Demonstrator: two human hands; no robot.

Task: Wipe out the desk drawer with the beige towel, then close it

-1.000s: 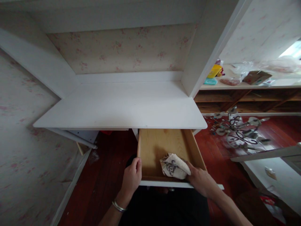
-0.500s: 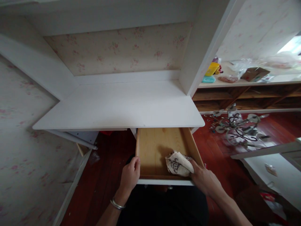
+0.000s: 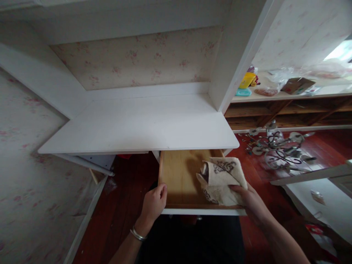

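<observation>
Pulled out from under the white desk (image 3: 145, 124) is a wooden drawer (image 3: 176, 172) with a white front. My left hand (image 3: 155, 200) is closed around the drawer's left side near the front corner, a silver bangle on its wrist. In my right hand (image 3: 247, 198) is a folded cream cloth (image 3: 224, 183) with a dark printed pattern, thumb on top and the other fingers hidden behind it. The cloth is over the drawer's right side and covers part of that wall.
A chandelier (image 3: 283, 146) lies on the red wooden floor to the right. Beyond it, a low shelf unit (image 3: 247, 110) carries a yellow container (image 3: 247, 80), plastic bags and a cardboard box (image 3: 298, 86). A white furniture piece (image 3: 305, 198) stands at lower right.
My right hand has lifted the cloth from the drawer's front right corner and moved it up and to the right. More of the cloth's pattern shows. My left hand stays at the drawer's left side.
</observation>
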